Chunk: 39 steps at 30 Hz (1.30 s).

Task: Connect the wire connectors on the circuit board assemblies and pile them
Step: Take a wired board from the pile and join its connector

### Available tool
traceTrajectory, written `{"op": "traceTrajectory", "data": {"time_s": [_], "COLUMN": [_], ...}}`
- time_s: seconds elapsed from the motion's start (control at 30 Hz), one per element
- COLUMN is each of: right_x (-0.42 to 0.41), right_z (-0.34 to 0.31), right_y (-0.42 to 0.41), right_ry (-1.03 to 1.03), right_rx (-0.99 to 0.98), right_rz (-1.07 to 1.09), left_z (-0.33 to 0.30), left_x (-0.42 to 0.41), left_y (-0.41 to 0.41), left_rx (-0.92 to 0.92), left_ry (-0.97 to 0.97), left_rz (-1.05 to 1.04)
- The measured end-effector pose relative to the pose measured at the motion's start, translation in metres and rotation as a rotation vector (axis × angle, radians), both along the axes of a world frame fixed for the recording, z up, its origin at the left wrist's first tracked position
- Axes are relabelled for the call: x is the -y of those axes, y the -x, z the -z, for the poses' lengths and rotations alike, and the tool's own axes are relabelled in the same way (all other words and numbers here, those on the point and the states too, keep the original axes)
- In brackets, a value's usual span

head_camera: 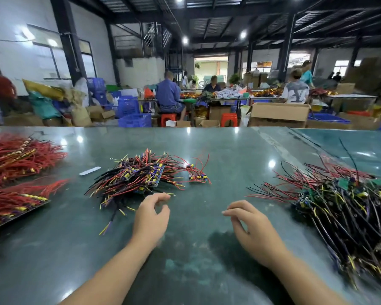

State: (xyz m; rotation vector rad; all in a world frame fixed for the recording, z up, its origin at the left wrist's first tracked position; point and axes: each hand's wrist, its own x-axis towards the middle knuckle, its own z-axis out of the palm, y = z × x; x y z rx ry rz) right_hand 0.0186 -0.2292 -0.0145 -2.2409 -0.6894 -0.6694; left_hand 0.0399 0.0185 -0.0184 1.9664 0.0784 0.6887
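Presently nothing is held: red wire bundles (15,164) lie at nine o'clock on the desk (229,150), the middle pile (136,175) at twelve, the left hand (152,214) loosely curled just below it. The right hand (253,230) is relaxed, empty. At three o'clock lies another pile (339,208). A between-assemblies step is judged; next, one assembly must be picked.

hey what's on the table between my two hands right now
Nothing. In the head view, the stretch between the left hand and the right hand is bare green tabletop; neither hand holds anything.
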Motion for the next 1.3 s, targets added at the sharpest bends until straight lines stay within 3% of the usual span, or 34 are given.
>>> {"op": "traceTrajectory", "data": {"time_s": [0.2, 0.33, 0.57, 0.63, 0.73, 0.87, 0.93, 1.1, 1.2, 1.3], "right_x": [0.009, 0.009, 0.008, 0.008, 0.009, 0.009, 0.009, 0.004, -0.001, -0.005], "right_z": [-0.004, -0.004, -0.001, 0.000, 0.000, 0.001, 0.001, -0.003, -0.007, -0.017], "right_y": [-0.004, -0.005, -0.011, -0.011, -0.012, -0.014, -0.014, -0.014, -0.015, -0.014], "right_ry": [-0.115, -0.094, -0.102, -0.103, -0.109, -0.124, -0.139, -0.210, -0.564, -0.953], "right_rx": [-0.043, -0.058, -0.074, -0.081, -0.083, -0.097, -0.088, -0.158, -0.483, -0.853], "right_rz": [0.005, -0.006, -0.007, -0.006, -0.005, -0.001, 0.009, -0.016, -0.073, -0.279], "left_z": [-0.045, -0.043, -0.048, -0.051, -0.061, -0.083, -0.089, -0.062, -0.041, -0.027], "left_x": [-0.027, -0.056, -0.087, -0.093, -0.095, -0.084, -0.064, 0.012, 0.048, 0.065], "left_y": [-0.039, -0.060, -0.075, -0.076, -0.074, -0.065, -0.053, -0.004, 0.021, 0.032], "left_rx": [-0.031, -0.465, -0.434, -0.388, -0.260, 0.009, 0.175, 0.340, 0.425, 0.515], "left_ry": [0.006, -0.142, -0.296, -0.217, 0.047, 0.310, 0.367, 0.213, 0.092, -0.211], "left_rz": [-0.661, -0.568, -0.573, -0.485, -0.434, -0.571, -0.454, -0.069, 0.121, 0.213]}}
